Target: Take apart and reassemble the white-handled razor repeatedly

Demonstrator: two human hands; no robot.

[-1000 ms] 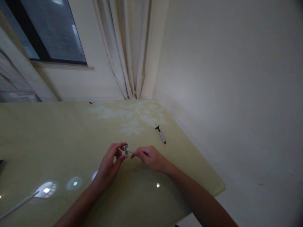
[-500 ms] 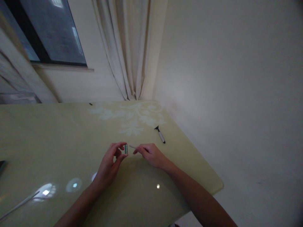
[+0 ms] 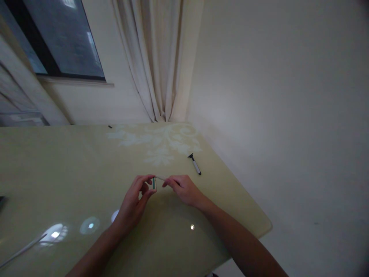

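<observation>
My left hand (image 3: 137,198) pinches a small rectangular piece (image 3: 154,183), greenish with dark edges, upright between thumb and fingertips. A thin pale stick (image 3: 160,178) runs from the top of that piece to my right hand (image 3: 183,188), whose fingers are closed on it. The stick's left tip meets or nearly meets the piece's upper edge. Beyond my right hand, a razor (image 3: 195,164) with a grey and black handle lies on the table (image 3: 72,165).
A pale cable (image 3: 23,250) lies at the near left. A dark object (image 3: 2,201) shows at the left edge, and a tiny black piece (image 3: 110,126) lies by the table's far edge. A wall (image 3: 273,115) borders the table's right side.
The small piece in my left hand has shifted slightly right and turned a little, and its upper edge is now at the stick's tip. My right hand has hardly moved.
</observation>
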